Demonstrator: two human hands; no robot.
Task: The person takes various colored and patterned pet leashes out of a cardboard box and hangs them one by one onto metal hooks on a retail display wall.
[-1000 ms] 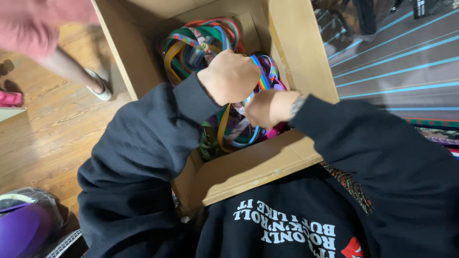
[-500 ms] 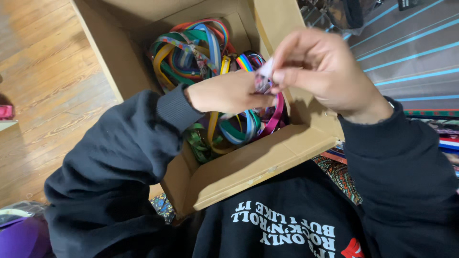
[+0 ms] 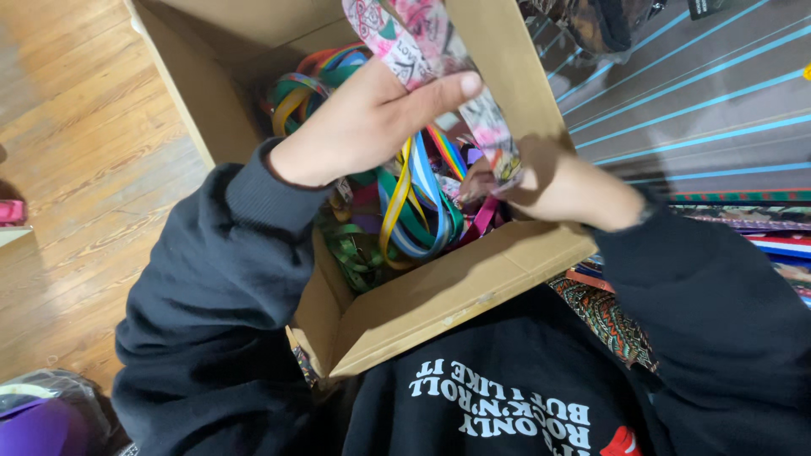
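An open cardboard box [image 3: 439, 295] rests against my chest, full of several coloured fabric straps [image 3: 405, 211] in green, yellow, blue and rainbow stripes. My left hand [image 3: 363, 122] is raised over the box, thumb and fingers pinching a pink and white patterned strap [image 3: 414, 34] that runs up out of the frame. My right hand [image 3: 566, 186] is at the box's right wall, closed on the lower part of the same pink strap. Both my arms wear dark sleeves.
A wooden floor [image 3: 76, 169] lies to the left. A grey striped rug [image 3: 710, 93] is on the right, with patterned cloth [image 3: 608, 317] at its near edge. A purple object in clear plastic [image 3: 38, 418] sits at bottom left.
Both hands were low in the box among the straps. The left hand has lifted with the pink strap, and the right hand has come down to its lower part. Someone's legs at far left are gone.
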